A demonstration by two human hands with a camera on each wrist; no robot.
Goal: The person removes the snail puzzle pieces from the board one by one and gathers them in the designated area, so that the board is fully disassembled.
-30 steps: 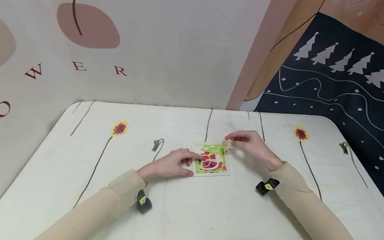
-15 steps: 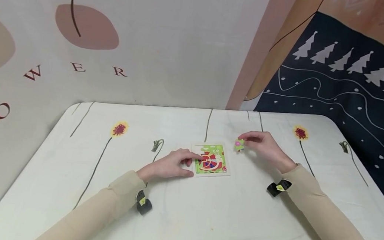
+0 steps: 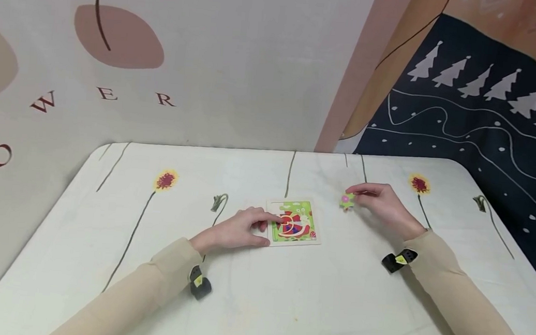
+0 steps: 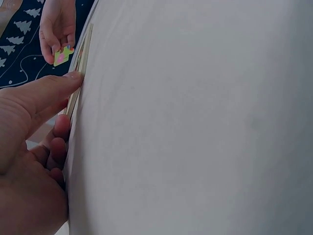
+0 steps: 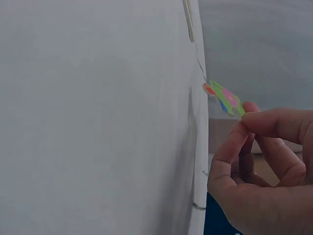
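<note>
A small square jigsaw puzzle (image 3: 318,234) with a snail picture in red and green lies on the table in the head view. My left hand (image 3: 240,228) lays an extended index finger on its picture, the thumb beside its lower left corner. Edge-on in the left wrist view, the puzzle board (image 4: 85,49) is a thin pale strip under a fingertip. To the right, my right hand (image 3: 384,204) pinches a green puzzle piece (image 3: 347,201) with a pink flower. Thumb and fingertips hold that piece (image 5: 226,99) by one end in the right wrist view, its knobbed end pointing away.
A white cloth printed with flowers covers the table (image 3: 258,302). Behind it hangs a pale backdrop (image 3: 255,83) with letters, and a dark cloth (image 3: 468,114) with white trees hangs at the right. Each sleeve carries a small black camera (image 3: 201,287).
My right hand has carried the puzzle piece away from the puzzle's upper right corner, out to the right. The left hand stays on the puzzle.
</note>
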